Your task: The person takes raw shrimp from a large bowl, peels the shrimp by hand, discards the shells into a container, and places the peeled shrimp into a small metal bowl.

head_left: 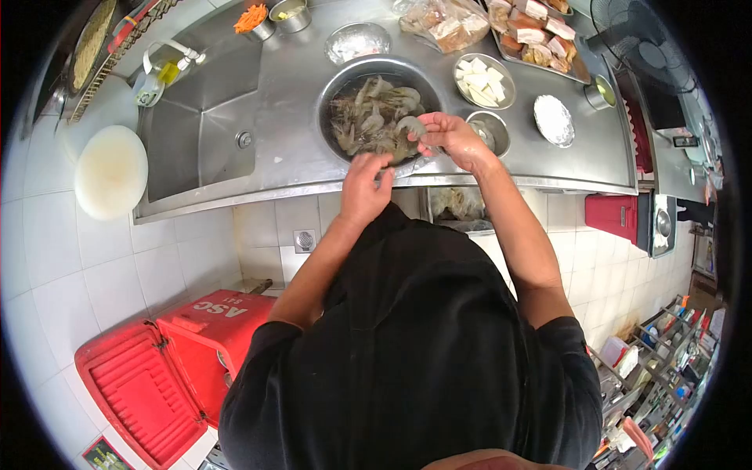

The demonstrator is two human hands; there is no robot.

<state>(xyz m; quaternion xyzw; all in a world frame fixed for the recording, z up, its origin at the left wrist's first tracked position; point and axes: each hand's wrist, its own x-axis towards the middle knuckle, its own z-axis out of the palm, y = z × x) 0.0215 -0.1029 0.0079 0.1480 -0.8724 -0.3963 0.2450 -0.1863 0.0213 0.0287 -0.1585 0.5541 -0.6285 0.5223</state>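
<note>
A large metal bowl (pixel 433 84) on the steel counter holds raw, grey, unpeeled shrimp (pixel 370 117). My right hand (pixel 456 141) is over the bowl's right side, its thumb and fingers pinched on one curled shrimp (pixel 409 126). At the bowl's front rim is my left hand (pixel 366 189), its thumb apart from its fingers and nothing visible in its grasp. Those fingertips are slightly blurred. Just right of the bowl, partly behind my right hand, stands a small metal bowl (pixel 501 133).
A bowl of pale cut chunks (pixel 481 82) and a foil-like white dish (pixel 554 121) stand to the right. Behind are a bagged piece of meat (pixel 446 23) and a meat tray (pixel 581 70). The sink (pixel 200 102) lies left; an open red cooler (pixel 211 321) stands below.
</note>
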